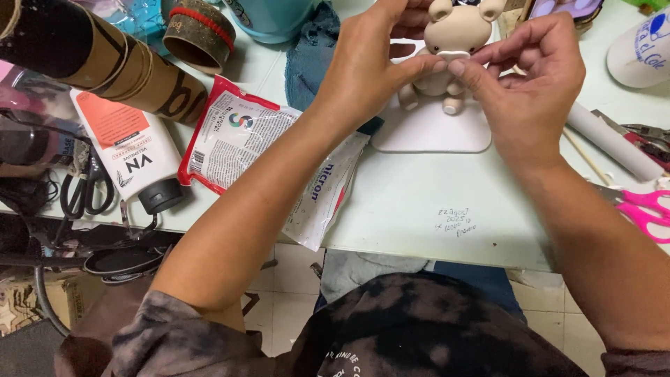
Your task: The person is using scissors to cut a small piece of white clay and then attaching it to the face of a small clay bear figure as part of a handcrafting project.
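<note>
**Both hands on the clay figure**

We pinch our left hand [377, 63] and right hand [530, 77] fingertips together on a small white piece at the beige clay figure [453, 42]. The figure stands on a white tile [426, 132] on the pale table [433, 202]. Beside our left forearm lies a red-edged packet [237, 139]; pink scissors [645, 209] lie far right.

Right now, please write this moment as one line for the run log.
left hand: fingertips on beige clay figure | right hand: fingertips on figure | figure: upright above white pad | pink scissors: table, right
</note>
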